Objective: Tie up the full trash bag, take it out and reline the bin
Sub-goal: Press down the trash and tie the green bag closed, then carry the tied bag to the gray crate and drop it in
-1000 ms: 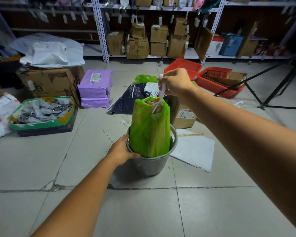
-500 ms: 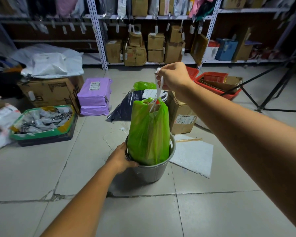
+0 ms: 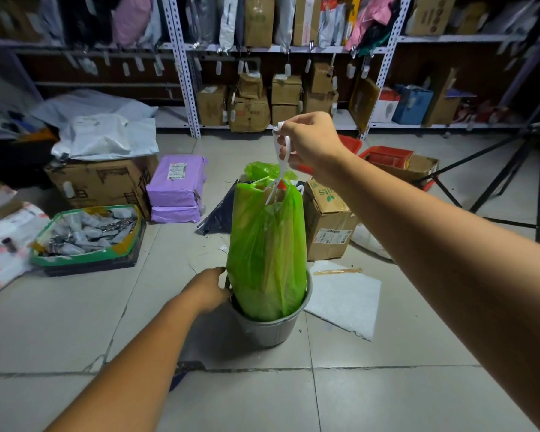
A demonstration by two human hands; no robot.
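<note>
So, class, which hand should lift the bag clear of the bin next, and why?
Right: the right hand grips the drawstring above the green bag; the left hand holds the bin.

Stockroom floor, ctr-left: two purple parcels (image 3: 176,182) stacked beside a cardboard box (image 3: 103,182); green-edged tray (image 3: 44,260) of grey packets at left. Shelving (image 3: 181,73) w/ cartons across top; red baskets (image 3: 387,157), tripod (image 3: 512,169) at right.

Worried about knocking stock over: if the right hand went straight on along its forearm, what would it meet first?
From the right hand, probably open air, then the cardboard boxes on the lower shelf; depth is unclear.
</note>
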